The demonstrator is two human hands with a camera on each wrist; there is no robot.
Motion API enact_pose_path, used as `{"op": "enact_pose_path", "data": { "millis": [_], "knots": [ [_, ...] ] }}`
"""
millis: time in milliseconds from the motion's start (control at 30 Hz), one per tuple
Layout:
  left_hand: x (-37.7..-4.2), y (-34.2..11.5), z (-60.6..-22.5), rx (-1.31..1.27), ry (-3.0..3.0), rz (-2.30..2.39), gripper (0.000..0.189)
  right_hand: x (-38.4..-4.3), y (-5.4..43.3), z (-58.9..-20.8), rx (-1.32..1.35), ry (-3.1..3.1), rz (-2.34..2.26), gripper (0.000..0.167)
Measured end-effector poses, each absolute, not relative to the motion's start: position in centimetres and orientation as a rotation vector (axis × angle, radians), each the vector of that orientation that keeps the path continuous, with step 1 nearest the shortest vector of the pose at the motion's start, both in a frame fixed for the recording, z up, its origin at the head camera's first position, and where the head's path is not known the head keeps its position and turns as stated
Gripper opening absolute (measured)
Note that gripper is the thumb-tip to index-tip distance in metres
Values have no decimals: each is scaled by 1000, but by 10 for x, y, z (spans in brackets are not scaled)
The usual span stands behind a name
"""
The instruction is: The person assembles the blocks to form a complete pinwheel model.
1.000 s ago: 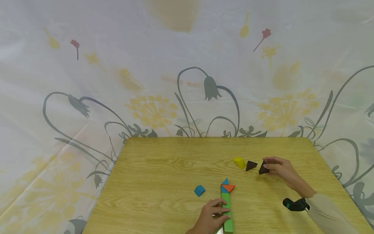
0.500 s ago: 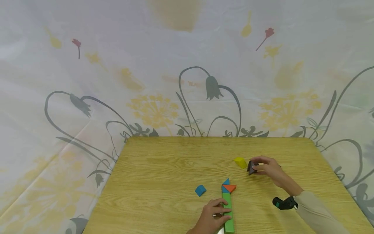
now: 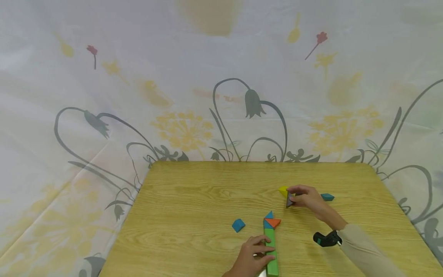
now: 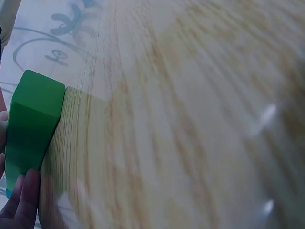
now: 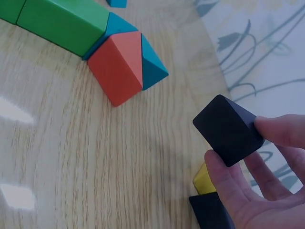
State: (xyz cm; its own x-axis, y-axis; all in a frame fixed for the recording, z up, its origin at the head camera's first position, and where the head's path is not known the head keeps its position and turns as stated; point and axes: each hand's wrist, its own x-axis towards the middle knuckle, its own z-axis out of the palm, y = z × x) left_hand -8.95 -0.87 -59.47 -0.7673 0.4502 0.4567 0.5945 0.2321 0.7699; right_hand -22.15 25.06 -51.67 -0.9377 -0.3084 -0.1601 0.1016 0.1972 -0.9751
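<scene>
My right hand [image 3: 306, 198] pinches a black triangular block [image 5: 226, 131] between thumb and fingers, lifted above the table. Beneath it, in the right wrist view, lie a yellow block [image 5: 205, 181] and a second black block [image 5: 212, 212]. My left hand [image 3: 250, 257] grips a green block [image 3: 272, 268], fingertips over its sides. The green blocks form a straight row on the table. At the row's far end, blue triangular blocks [image 5: 155, 69] adjoin an orange-red triangular block [image 5: 119, 67]. To the left of the row sits a loose blue block [image 3: 238, 225].
The wood-grain table [image 3: 187, 200] backs onto a flower-printed curtain [image 3: 173, 96]. A blue block [image 3: 327, 197] lies just right of my right hand. A black device [image 3: 327, 239] is worn on the right wrist.
My right hand has moved left with the black block, passing over the other black block to beside the yellow one. A blue block on the right has come into sight. The left hand stays put.
</scene>
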Motion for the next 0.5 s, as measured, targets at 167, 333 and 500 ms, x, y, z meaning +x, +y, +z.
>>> {"op": "enact_pose_path", "data": {
  "millis": [167,333,500],
  "knots": [
    [-90,-8,-595,-1011,-2356,-1571,22,-224,241,-518,-200,2121,-1808,43],
    [-87,-9,-581,-1013,-2337,-1558,19,-227,232,-518,-211,2096,-1810,43],
    [-83,-11,-561,-1023,-2316,-1550,18,-232,226,-524,-234,2095,-1805,43]
  ]
}}
